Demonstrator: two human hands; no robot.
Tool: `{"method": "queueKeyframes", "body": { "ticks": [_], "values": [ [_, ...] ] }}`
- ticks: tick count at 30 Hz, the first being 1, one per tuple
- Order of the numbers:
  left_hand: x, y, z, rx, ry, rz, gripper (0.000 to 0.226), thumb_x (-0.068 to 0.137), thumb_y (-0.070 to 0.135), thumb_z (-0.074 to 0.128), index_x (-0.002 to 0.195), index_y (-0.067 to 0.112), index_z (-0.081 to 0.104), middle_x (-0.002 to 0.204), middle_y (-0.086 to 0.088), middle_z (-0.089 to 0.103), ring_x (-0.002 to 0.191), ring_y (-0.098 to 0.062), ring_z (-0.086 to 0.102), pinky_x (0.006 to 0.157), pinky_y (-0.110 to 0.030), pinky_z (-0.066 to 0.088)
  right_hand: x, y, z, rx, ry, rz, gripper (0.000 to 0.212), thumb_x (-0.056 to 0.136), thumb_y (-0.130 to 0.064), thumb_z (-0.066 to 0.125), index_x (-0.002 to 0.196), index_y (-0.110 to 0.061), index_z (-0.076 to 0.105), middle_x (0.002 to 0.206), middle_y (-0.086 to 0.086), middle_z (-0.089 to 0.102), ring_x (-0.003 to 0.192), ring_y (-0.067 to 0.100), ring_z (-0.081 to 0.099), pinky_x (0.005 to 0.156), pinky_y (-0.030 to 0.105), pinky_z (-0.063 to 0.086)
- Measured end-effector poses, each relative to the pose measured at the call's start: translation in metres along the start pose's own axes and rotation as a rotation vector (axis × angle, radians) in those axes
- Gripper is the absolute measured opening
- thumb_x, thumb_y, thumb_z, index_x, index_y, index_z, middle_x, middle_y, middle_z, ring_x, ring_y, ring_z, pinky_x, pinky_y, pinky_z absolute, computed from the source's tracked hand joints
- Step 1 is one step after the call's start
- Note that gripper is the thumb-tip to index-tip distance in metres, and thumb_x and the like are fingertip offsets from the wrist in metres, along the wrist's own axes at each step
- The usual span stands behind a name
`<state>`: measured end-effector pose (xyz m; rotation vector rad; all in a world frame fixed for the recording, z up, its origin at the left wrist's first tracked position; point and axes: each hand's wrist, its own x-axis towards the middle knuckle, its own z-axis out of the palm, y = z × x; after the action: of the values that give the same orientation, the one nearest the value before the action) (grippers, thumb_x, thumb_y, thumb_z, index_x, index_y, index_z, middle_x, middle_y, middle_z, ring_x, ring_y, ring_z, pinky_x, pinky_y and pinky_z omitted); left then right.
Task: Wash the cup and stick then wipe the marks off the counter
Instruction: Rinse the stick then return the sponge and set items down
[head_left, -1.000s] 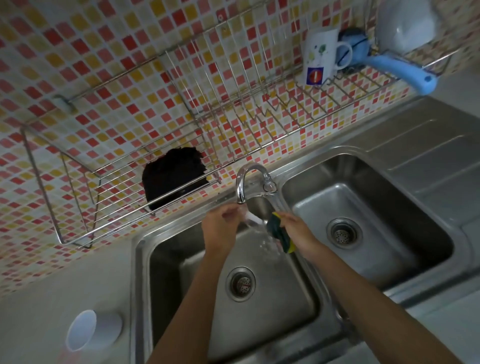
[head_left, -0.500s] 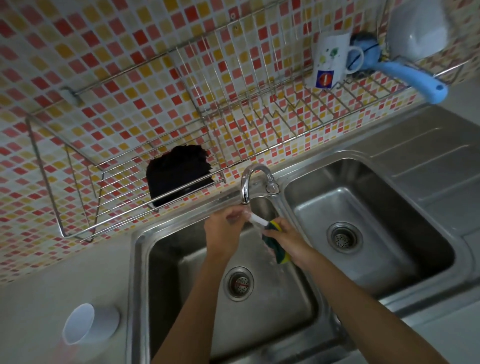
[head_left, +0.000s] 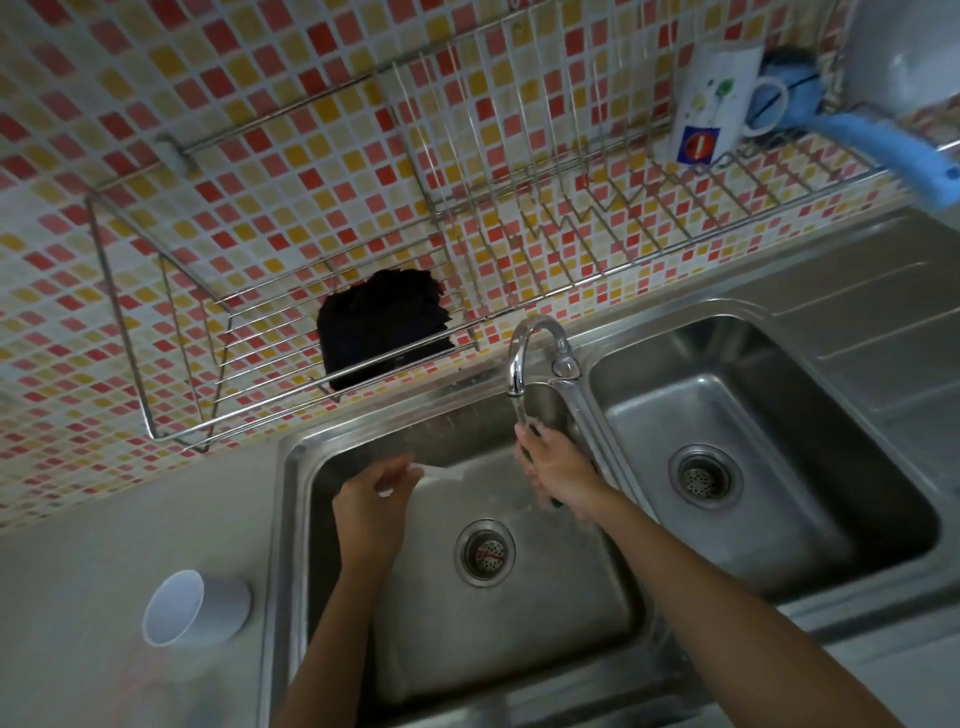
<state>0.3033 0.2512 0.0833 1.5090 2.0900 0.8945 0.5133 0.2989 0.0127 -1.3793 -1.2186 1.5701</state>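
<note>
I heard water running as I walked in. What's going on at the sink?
A person is washing up over the left sink basin. Their right hand holds a dark sponge under the running tap, while the left hand holds a white stick off to the side. The white cup sits on the counter, left of the sink.

White cup (head_left: 195, 608): on the counter (head_left: 67, 571) left of the sink, mouth facing left. Faint red marks (head_left: 137, 680) beside it. White stick (head_left: 441, 473): blurred, pinched by the left hand (head_left: 371, 491) over the left basin.
</note>
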Motion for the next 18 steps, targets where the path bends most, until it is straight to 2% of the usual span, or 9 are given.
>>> {"method": "queueKeyframes", "body": {
  "ticks": [4,7,9,12,14,15,16,17,18],
  "values": [
    [-0.004,-0.008,-0.001,-0.013,0.010,-0.014,0.020,0.082,0.020,0.074,0.102,0.018,0.075,0.092,0.004,0.075,0.081,-0.003,0.066,0.073,-0.005,0.040,0.005,-0.005,-0.001,-0.201,0.053,-0.048,0.052,0.103,-0.042,0.029,0.063,-0.016,0.048,0.041,-0.006,0.045,0.032,0.000,0.040,0.046,0.022,0.034],
    [-0.007,-0.009,-0.002,-0.009,0.016,-0.015,0.018,0.082,0.019,0.075,0.100,0.018,0.076,0.090,0.007,0.074,0.077,0.004,0.063,0.070,0.002,0.040,0.020,-0.002,-0.008,-0.259,0.128,-0.012,0.057,0.102,-0.046,0.027,0.063,-0.013,0.053,0.053,0.000,0.053,0.047,0.012,0.052,0.056,0.026,0.038],
    [-0.009,-0.008,-0.003,-0.006,0.012,-0.007,0.017,0.082,0.017,0.074,0.099,0.016,0.076,0.088,0.010,0.071,0.075,0.008,0.060,0.068,0.006,0.038,0.033,-0.003,-0.015,-0.203,0.239,0.011,0.049,0.101,-0.045,0.033,0.072,-0.013,0.057,0.064,0.003,0.059,0.060,0.020,0.056,0.063,0.030,0.042],
    [-0.013,-0.009,-0.004,-0.002,-0.005,0.006,0.017,0.082,0.018,0.074,0.099,0.016,0.075,0.085,0.011,0.070,0.075,0.010,0.059,0.068,0.006,0.038,0.045,-0.018,-0.025,-0.148,0.225,-0.002,0.036,0.101,-0.039,0.037,0.100,-0.013,0.062,0.090,0.006,0.066,0.066,0.014,0.059,0.054,0.020,0.045],
    [-0.015,-0.011,-0.006,0.000,-0.011,0.012,0.016,0.082,0.019,0.074,0.098,0.016,0.075,0.083,0.013,0.069,0.075,0.010,0.059,0.068,0.006,0.038,0.048,-0.028,-0.031,-0.192,0.173,0.030,0.040,0.102,-0.042,0.033,0.127,-0.017,0.052,0.109,0.003,0.054,0.084,0.015,0.058,0.055,0.014,0.046],
    [-0.016,-0.011,-0.008,-0.003,-0.007,0.016,0.015,0.082,0.019,0.074,0.097,0.016,0.075,0.083,0.012,0.069,0.075,0.010,0.060,0.067,0.005,0.039,0.049,-0.033,-0.035,-0.190,0.167,0.035,0.045,0.101,-0.045,0.032,0.135,-0.019,0.045,0.113,0.002,0.047,0.092,0.019,0.057,0.061,0.019,0.051],
    [-0.017,-0.012,-0.009,-0.008,-0.001,0.019,0.014,0.083,0.019,0.074,0.096,0.017,0.075,0.082,0.011,0.069,0.075,0.010,0.060,0.067,0.004,0.039,0.052,-0.034,-0.039,-0.169,0.185,0.013,0.046,0.100,-0.047,0.031,0.136,-0.020,0.044,0.115,0.001,0.044,0.097,0.024,0.058,0.066,0.026,0.055],
    [-0.019,-0.012,-0.011,-0.011,0.005,0.021,0.013,0.083,0.020,0.073,0.095,0.017,0.074,0.081,0.011,0.069,0.074,0.009,0.060,0.066,0.003,0.040,0.053,-0.036,-0.044,-0.157,0.217,-0.002,0.045,0.100,-0.048,0.031,0.132,-0.021,0.047,0.116,0.000,0.045,0.096,0.026,0.059,0.065,0.027,0.056],
    [-0.019,-0.013,-0.013,-0.008,0.010,0.023,0.012,0.084,0.021,0.072,0.095,0.017,0.073,0.079,0.012,0.068,0.074,0.007,0.060,0.065,0.001,0.041,0.056,-0.036,-0.049,-0.144,0.263,-0.013,0.043,0.100,-0.047,0.031,0.126,-0.020,0.051,0.115,0.002,0.049,0.094,0.024,0.058,0.058,0.021,0.052]
  ]
}}
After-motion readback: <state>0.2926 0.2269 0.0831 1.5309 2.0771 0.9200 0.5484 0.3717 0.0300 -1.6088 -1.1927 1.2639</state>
